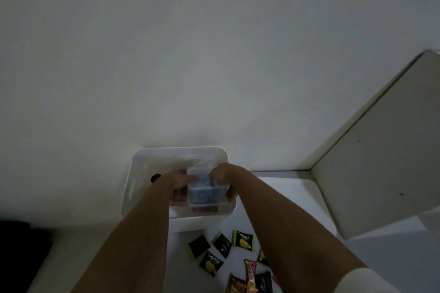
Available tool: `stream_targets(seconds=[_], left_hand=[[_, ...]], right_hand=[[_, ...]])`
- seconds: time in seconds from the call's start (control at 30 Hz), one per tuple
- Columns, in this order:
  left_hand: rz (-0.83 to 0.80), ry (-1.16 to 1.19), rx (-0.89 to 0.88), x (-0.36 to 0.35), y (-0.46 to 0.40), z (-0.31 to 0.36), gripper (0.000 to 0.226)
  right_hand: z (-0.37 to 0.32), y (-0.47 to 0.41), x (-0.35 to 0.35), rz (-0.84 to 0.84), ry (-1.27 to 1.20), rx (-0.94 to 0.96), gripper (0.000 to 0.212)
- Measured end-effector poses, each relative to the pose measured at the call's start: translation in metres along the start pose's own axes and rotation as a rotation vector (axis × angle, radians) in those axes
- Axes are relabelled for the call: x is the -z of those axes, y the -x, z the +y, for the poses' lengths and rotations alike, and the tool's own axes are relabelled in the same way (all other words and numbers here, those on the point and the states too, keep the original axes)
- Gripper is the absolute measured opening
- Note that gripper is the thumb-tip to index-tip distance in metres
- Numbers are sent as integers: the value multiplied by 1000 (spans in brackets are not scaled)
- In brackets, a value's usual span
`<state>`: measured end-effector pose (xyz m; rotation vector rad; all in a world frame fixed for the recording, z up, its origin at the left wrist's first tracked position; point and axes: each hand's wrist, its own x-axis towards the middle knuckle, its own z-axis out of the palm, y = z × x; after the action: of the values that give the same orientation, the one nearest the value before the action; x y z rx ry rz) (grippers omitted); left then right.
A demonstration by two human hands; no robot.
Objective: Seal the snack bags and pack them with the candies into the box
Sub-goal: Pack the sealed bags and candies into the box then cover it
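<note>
- White box (142,169): an open plastic bin with rounded corners and a slot handle in its left wall, standing on the white table (297,197) against a pale wall. Crinkled clear plastic lies along its far inner side.
- Snack bag (204,191): a clear pouch with blue contents and a darker reddish band at its lower edge, held over the near right part of the box, between the two hands.
- Left hand (179,182): reaches in from the lower left, bare forearm over the near rim of the box. Its fingers are curled around the left edge of the snack bag, closed on it; individual fingertips are too dim to separate.
- Right hand (222,173): comes in from the lower right, knuckles up, fingers bent and pinching the top right part of the snack bag. A pale sleeve edge shows at the bottom right corner.
- Dark round item (156,177): lies inside the box near the left wall, partly hidden by the left wrist; what it is cannot be told.
- Candies (242,240): several black and green wrapped pieces, some printed with a yellow motif, scattered on the table just in front of the box, between the forearms.
- Red and orange wrappers (251,273): a few longer packets at the bottom edge, near the right forearm.
- Pale panel (381,150): a flat board tilting in from the right, well apart from the box.
</note>
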<state>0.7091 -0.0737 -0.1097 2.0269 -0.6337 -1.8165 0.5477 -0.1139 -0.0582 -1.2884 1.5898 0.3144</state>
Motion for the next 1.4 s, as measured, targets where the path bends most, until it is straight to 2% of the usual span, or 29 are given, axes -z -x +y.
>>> stream_targets(seconds=[0.23,0.4,0.5,0.57,0.67,0.77,0.83,0.93,1.07,1.2,1.33,1.4], left_hand=[[-55,-95,32,1,-33,-18,39],[-63,-52,16,-2,-52,-33,35],[6,-34,-48,-11,-55,-42,26],[62,-77,-109,-17,-60,-48,20],[105,-192,-174,-22,-63,-56,10],[151,-328,-234,-22,-65,-60,19],[207,-369,-268,-22,-56,-57,19],[369,-444,-335,-23,-37,-45,33],[556,-477,-453,-42,8,-27,30],[704,-448,-602,-80,54,-23,25],[745,-493,-797,-129,77,-48,20],[690,-497,-847,-158,81,-70,18]], right_hand=[[-13,-7,-12,-66,223,-39,63],[-3,-35,-32,22,478,56,80],[11,-59,-54,96,531,56,106],[23,-74,-69,176,519,28,115],[33,-70,-81,345,539,40,97],[35,-62,-82,405,582,88,71],[35,-53,-72,413,535,161,55],[39,-30,-46,436,363,303,36],[65,1,-9,598,62,430,33],[122,20,14,670,-62,455,34],[202,33,21,701,-134,405,31],[246,38,21,690,-157,375,32]])
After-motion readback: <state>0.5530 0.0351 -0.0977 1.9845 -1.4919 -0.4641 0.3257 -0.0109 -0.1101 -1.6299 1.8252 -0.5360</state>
